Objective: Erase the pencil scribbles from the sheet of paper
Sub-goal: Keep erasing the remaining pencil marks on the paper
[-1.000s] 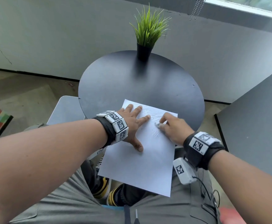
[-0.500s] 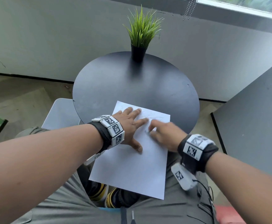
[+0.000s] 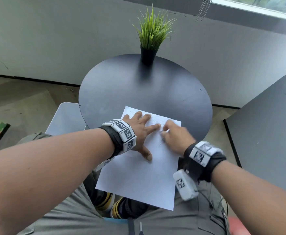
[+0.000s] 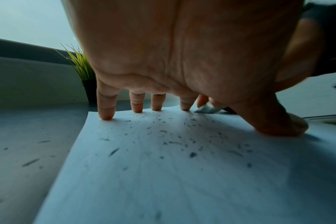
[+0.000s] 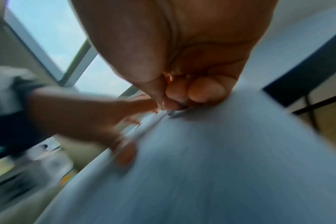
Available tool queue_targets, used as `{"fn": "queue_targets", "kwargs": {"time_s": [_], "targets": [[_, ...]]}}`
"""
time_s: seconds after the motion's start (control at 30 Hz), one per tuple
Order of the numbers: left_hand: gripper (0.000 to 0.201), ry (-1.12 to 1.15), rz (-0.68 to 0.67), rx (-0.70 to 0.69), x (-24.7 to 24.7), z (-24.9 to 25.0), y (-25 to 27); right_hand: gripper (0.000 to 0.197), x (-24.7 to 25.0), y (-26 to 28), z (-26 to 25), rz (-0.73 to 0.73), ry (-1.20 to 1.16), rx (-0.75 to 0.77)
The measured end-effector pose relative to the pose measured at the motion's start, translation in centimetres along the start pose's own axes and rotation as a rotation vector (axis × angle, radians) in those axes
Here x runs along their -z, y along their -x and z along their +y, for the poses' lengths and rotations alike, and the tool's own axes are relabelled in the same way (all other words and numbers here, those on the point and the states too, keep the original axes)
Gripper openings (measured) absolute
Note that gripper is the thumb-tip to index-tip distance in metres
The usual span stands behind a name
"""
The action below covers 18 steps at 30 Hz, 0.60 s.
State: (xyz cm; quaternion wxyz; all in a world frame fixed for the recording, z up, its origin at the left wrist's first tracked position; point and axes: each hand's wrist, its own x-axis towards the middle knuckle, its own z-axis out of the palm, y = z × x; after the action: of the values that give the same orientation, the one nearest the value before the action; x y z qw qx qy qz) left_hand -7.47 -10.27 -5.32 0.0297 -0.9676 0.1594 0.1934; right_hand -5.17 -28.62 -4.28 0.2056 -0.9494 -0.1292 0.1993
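A white sheet of paper (image 3: 138,180) lies on the near edge of a round black table (image 3: 121,89) and overhangs it toward my lap. Faint pencil scribbles (image 3: 155,120) mark its far end. My left hand (image 3: 138,131) lies flat on the sheet with fingers (image 4: 105,109) spread, pressing it down. My right hand (image 3: 174,138) pinches a small white eraser (image 3: 166,131) against the paper just right of the left index finger. In the left wrist view, dark eraser crumbs (image 4: 173,136) dot the sheet (image 4: 163,174), and the eraser (image 4: 206,109) shows past my fingers. The right wrist view is blurred.
A potted green grass plant (image 3: 151,36) stands at the table's far edge. A grey surface (image 3: 266,126) lies to the right and a white chair seat (image 3: 65,119) to the left. My knees and shoes show below the paper.
My right hand with the eraser has shifted back and forth over the scribbled area, now close to my left index finger. The left hand stays flat on the sheet.
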Motion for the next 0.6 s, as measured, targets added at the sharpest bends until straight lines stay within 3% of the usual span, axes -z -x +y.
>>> {"fn": "queue_targets", "kwargs": {"time_s": [0.1, 0.27, 0.4, 0.43, 0.53, 0.6], "targets": [[0.130, 0.003, 0.003, 0.003, 0.0, 0.1, 0.0, 0.016, -1.8, 1.5, -1.1, -0.141, 0.011, 0.125], [0.132, -0.007, -0.006, 0.010, 0.1, 0.0, 0.0, 0.016, 0.9, -1.8, 0.9, 0.102, -0.027, -0.114], [0.131, -0.011, 0.009, -0.002, 0.1, 0.2, 0.0, 0.028, -2.2, 1.0, -1.1, -0.099, 0.058, 0.142], [0.132, -0.014, 0.005, -0.002, 0.1, 0.2, 0.1, 0.027, -1.6, 0.9, -0.9, -0.110, 0.059, 0.134], [0.134, -0.015, -0.013, 0.004, 0.3, 0.2, 0.0, 0.016, 1.3, -1.4, 0.8, 0.047, 0.005, -0.058], [0.132, -0.010, -0.017, 0.005, 0.4, 0.1, 0.0, 0.015, 1.2, -1.1, 0.7, 0.067, -0.006, -0.063]]}}
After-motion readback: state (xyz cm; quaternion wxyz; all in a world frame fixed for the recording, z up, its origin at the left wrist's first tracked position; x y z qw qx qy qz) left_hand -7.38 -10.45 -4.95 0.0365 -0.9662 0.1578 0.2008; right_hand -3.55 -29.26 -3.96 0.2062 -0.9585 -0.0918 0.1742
